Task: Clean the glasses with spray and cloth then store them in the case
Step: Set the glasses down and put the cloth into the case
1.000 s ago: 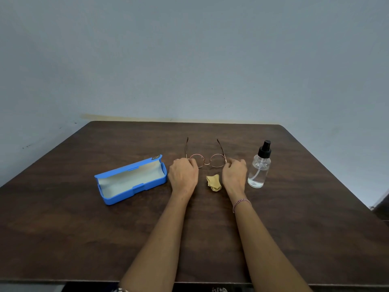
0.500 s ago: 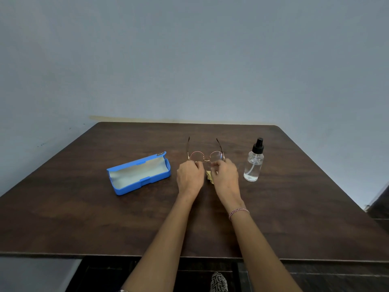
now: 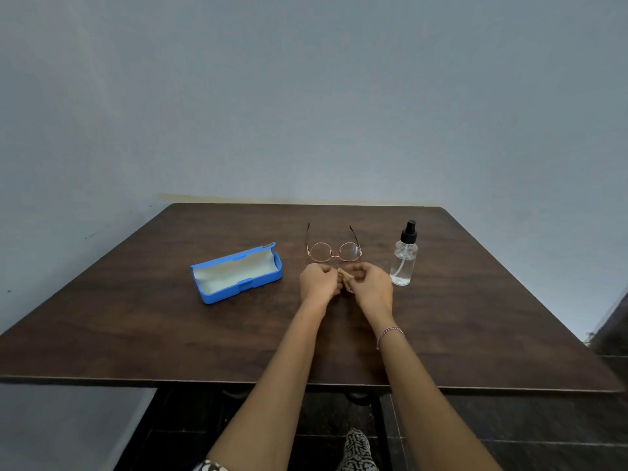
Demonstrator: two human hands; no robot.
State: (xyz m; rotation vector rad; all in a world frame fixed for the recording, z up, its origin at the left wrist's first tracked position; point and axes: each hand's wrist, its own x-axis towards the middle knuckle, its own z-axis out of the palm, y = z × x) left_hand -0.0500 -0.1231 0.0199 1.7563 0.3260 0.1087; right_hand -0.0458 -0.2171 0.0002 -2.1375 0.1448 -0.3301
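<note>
Both hands pinch the small crumpled tan cloth (image 3: 346,279) between them, left hand (image 3: 318,283) and right hand (image 3: 372,286); round gold wire-rimmed glasses (image 3: 334,250) just beyond, long axis crosswise, temples pointing away; clear black-capped spray bottle (image 3: 404,257) nearest the right hand, open blue plastic case (image 3: 237,272) left; no legible writing.

Blue case (image 3: 238,271), tan cloth (image 3: 345,276), dark-brown table (image 3: 136,317)

The glasses (image 3: 333,250) have round lenses in a thin gold frame and stand on the table with temples open, pointing away. The small yellow cloth (image 3: 346,277) is crumpled. The clear spray bottle (image 3: 403,254) with black nozzle stands upright to the right. The blue case (image 3: 236,272) lies open on the left.
</note>
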